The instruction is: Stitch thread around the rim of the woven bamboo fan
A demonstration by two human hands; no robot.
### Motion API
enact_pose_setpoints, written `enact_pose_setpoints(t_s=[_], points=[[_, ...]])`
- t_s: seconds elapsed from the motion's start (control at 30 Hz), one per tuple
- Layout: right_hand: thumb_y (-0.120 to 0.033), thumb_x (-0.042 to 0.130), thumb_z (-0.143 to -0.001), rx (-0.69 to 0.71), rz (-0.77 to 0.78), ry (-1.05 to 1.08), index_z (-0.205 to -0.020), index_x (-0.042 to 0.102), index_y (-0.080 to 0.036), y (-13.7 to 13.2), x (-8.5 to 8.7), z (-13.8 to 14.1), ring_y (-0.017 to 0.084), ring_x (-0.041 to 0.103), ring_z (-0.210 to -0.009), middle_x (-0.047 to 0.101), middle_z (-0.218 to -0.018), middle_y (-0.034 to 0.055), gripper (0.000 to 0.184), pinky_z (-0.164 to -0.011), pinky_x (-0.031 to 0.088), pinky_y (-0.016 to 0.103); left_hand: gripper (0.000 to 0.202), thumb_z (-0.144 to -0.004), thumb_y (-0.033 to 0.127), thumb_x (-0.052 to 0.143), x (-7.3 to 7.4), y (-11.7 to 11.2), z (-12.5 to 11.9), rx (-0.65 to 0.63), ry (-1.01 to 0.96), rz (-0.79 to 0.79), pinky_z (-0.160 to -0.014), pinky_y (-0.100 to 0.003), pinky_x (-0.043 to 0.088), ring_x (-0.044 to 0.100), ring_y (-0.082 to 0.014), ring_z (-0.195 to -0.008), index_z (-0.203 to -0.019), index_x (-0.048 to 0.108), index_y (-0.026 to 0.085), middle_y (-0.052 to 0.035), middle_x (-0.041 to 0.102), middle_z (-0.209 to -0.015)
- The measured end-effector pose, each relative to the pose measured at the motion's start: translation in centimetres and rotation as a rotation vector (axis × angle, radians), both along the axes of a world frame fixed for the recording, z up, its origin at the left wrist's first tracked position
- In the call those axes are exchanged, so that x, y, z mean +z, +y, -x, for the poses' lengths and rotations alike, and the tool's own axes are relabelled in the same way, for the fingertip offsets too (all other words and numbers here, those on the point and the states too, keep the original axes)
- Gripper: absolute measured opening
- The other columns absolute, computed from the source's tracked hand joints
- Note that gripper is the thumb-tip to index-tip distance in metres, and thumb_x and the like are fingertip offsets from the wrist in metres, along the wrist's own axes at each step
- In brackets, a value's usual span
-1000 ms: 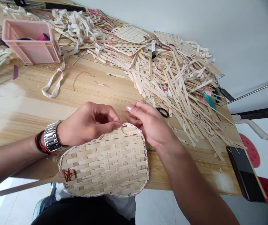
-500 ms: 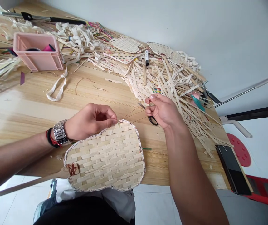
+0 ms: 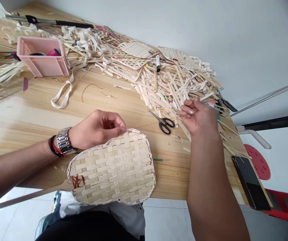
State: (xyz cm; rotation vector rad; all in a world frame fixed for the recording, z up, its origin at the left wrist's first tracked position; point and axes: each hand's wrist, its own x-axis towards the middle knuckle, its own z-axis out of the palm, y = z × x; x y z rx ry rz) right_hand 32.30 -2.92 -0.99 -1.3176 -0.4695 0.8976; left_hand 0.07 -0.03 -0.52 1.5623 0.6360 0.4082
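Observation:
A woven bamboo fan (image 3: 118, 167) with a bound rim lies at the table's front edge, its wooden handle (image 3: 30, 198) pointing left and lashed on with reddish-brown thread (image 3: 76, 181). The fan's upper edge is pinched between thumb and forefinger of my left hand (image 3: 100, 129). Out to the right, my right hand (image 3: 200, 115) is closed in a pinch above the strip pile. A thin thread (image 3: 150, 125) runs faintly from the fan's edge toward it; the pinched end is too fine to make out. Black-handled scissors (image 3: 165, 124) lie between my hands.
Loose bamboo strips (image 3: 159, 90) heap along the wall, with woven pieces (image 3: 136, 49) and a marker (image 3: 158, 63) on top. A pink bin (image 3: 43, 58) holding spools stands at the back left. A phone (image 3: 250, 182) lies at the right edge.
My right hand has moved right, away from the fan, drawing the thread out longer. The scissors are now uncovered. My left hand and the fan stay nearly in place.

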Motion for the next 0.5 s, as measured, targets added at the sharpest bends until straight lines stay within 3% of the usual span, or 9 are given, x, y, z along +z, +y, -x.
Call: enact_pose_setpoints(t_s=[0.13, 0.33, 0.5], points=[[-0.013, 0.034, -0.1, -0.249, 0.096, -0.393, -0.074, 0.04, -0.019, 0.3, -1.1, -1.9, 0.005, 0.034, -0.043, 0.054, -0.061, -0.0014, 0.027, -0.041, 0.023, 0.017, 0.014, -0.087, 0.023, 0.064, 0.3, 0.0, 0.0, 0.006, -0.018, 0.026, -0.044, -0.016, 0.034, 0.043, -0.0048, -0.051, -0.08, 0.064, 0.012, 0.0011, 0.059, -0.065], [-0.013, 0.034, -0.099, -0.388, 0.166, -0.552, -0.087, 0.05, -0.017, -0.1, -2.5, -5.0, 0.009, 0.034, -0.043, 0.058, -0.055, 0.0005, 0.02, -0.047, 0.026, 0.023, 0.014, -0.088, 0.025, 0.065, 0.6, 0.0, 0.3, 0.003, -0.065, 0.017, -0.05, -0.016, 0.039, 0.048, -0.0065, -0.058, -0.081, 0.064, 0.012, -0.0006, 0.061, -0.071], [-0.011, 0.035, -0.096, -0.516, 0.259, -0.68, -0.075, 0.048, -0.019, -1.1, -2.5, -6.8, 0.011, 0.042, -0.046, 0.056, -0.057, 0.0018, 0.026, -0.055, 0.035, 0.029, 0.014, -0.088, 0.025, 0.065, 0.7, 0.1, 0.4, 0.012, -0.067, 0.01, -0.051, -0.017, 0.039, 0.048, -0.0066, -0.058, -0.082, 0.063, 0.012, -0.0004, 0.06, -0.072]])
